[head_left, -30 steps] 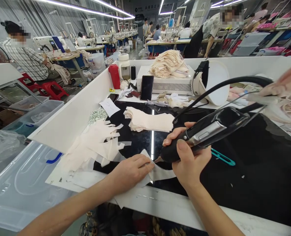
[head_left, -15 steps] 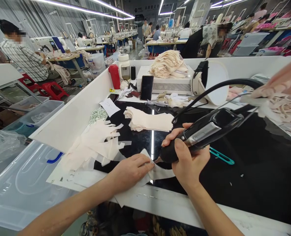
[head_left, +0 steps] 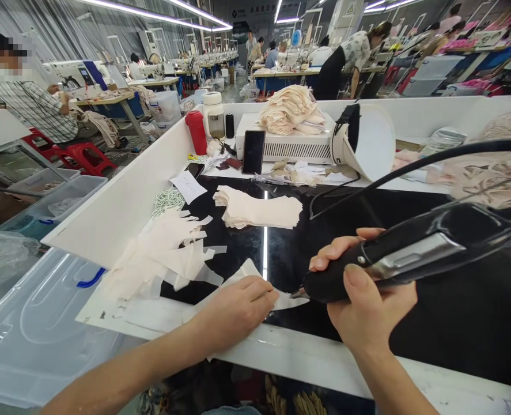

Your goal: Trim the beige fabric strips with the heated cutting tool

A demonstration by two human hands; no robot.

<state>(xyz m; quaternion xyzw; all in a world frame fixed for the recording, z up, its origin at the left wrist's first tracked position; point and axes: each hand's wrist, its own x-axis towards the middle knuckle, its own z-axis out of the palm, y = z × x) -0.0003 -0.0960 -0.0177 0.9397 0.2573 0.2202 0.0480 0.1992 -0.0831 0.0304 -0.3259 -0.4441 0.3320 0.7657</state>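
My left hand (head_left: pixel 238 311) presses down on a pale fabric piece (head_left: pixel 246 271) at the table's near edge, thumb and fingers pinched together. One end of the fabric shows to the right of my fingertips. A thick black corded hand tool (head_left: pixel 411 248) with a pointed metal tip fills my right hand (head_left: pixel 370 314), fingers wrapped round its front end. That tip (head_left: pixel 298 293) is at the fabric's right end; whether it touches cannot be made out. Farther back lies a neat stack of cream fabric pieces (head_left: pixel 259 208). Loose pale strips (head_left: pixel 151 259) are heaped at the left.
The black tabletop (head_left: pixel 466 323) has a white front edge and raised white walls. Along the back stand a red cup (head_left: pixel 196 132), a jar (head_left: pixel 213 118), a phone (head_left: pixel 253 152), a white box (head_left: pixel 296 152) under fabric, and a lamp shade (head_left: pixel 374 141). The tool's cable (head_left: pixel 411 164) arches overhead.
My right hand has moved right with the tool, its tip now farther from my left fingers. A blurred hand at the upper right is gone. A teal tool on the table is hidden now.
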